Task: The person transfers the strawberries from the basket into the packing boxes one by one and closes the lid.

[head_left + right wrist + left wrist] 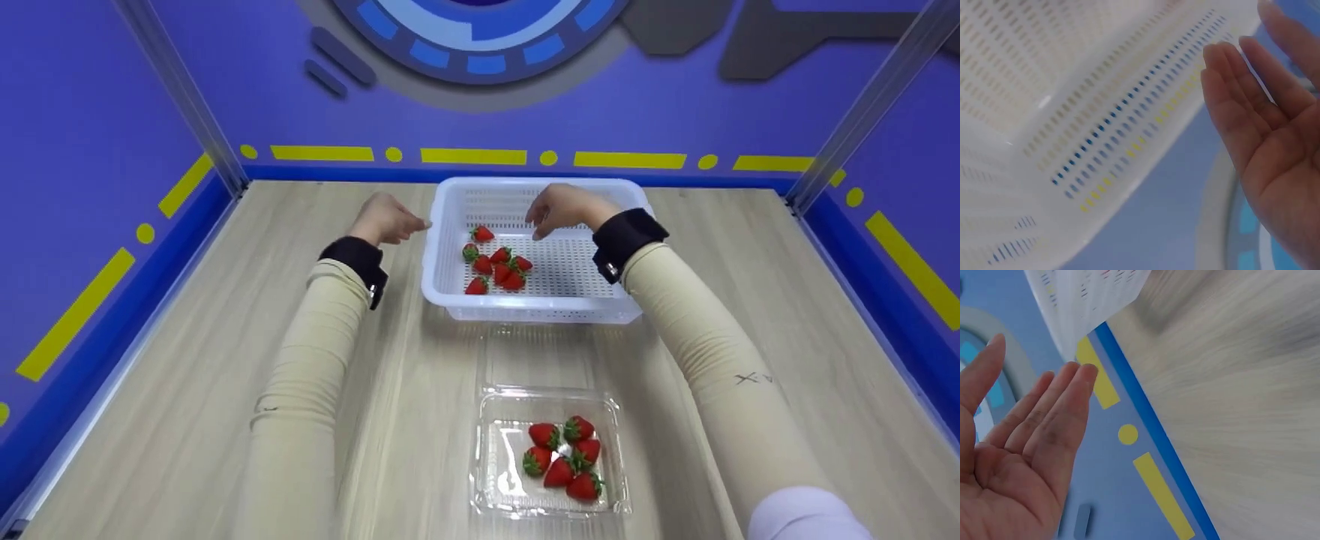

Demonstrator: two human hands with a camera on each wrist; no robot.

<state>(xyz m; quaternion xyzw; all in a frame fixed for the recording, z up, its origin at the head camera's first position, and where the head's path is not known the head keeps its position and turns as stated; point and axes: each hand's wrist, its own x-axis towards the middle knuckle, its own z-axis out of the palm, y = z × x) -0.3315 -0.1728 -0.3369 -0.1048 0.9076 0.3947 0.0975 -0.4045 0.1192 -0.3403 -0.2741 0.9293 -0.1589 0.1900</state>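
A white perforated plastic basket (535, 303) stands toward the back of the table, with several red strawberries (501, 276) on the left part of its floor. My left hand (389, 220) is just outside the basket's left rim; the left wrist view shows its fingers (1055, 419) extended and the palm bare. Over the back right part of the basket hovers my right hand (562, 208), its fingers (1230, 95) nearly straight and holding nothing in the right wrist view. Closer to me lies a clear plastic clamshell box (495, 457), lid open, holding several more strawberries (559, 472).
The light wooden table (187, 360) runs up to blue panels with yellow markings (472, 155) at the back and sides. Metal posts (191, 97) mark the back corners. The clamshell's clear lid (536, 356) lies toward the basket.
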